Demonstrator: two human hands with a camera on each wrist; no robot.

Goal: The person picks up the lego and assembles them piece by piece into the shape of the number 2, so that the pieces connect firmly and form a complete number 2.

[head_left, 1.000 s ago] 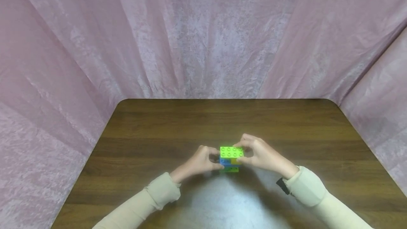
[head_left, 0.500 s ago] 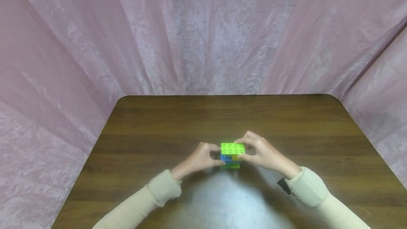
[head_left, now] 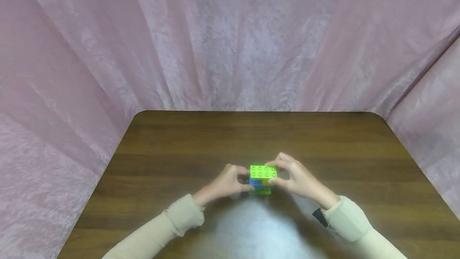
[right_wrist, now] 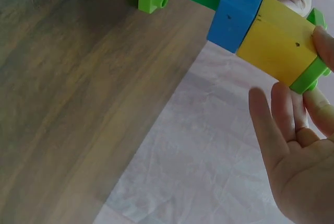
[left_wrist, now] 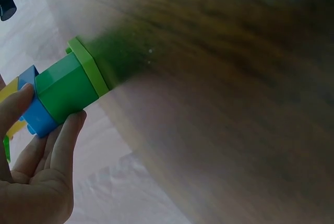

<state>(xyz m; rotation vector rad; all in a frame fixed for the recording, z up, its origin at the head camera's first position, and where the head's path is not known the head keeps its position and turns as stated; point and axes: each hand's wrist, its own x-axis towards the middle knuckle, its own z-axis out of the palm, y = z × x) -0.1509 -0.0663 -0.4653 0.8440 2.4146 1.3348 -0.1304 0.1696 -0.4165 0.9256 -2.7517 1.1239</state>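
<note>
A tower of toy building bricks stands upright on the table. From the bottom it shows a light green piece [left_wrist: 90, 67], a dark green block [left_wrist: 65, 87], a blue brick [right_wrist: 237, 12], a yellow brick [right_wrist: 279, 41] and a light green brick [head_left: 263, 171] with studs on top. My left hand [head_left: 229, 181] pinches the tower around the blue brick, its thumb on one face and fingertips on another, near the dark green block. With thumb and fingers, my right hand [head_left: 297, 178] grips the top light green brick at its right end. Part of the yellow brick is hidden in the head view.
The brown wooden table [head_left: 172, 139] has rounded far corners. A pink velvet curtain [head_left: 230, 43] hangs behind it and along the sides. Light glares off the table's near middle. A small black object [left_wrist: 8, 8] shows at the left wrist view's edge.
</note>
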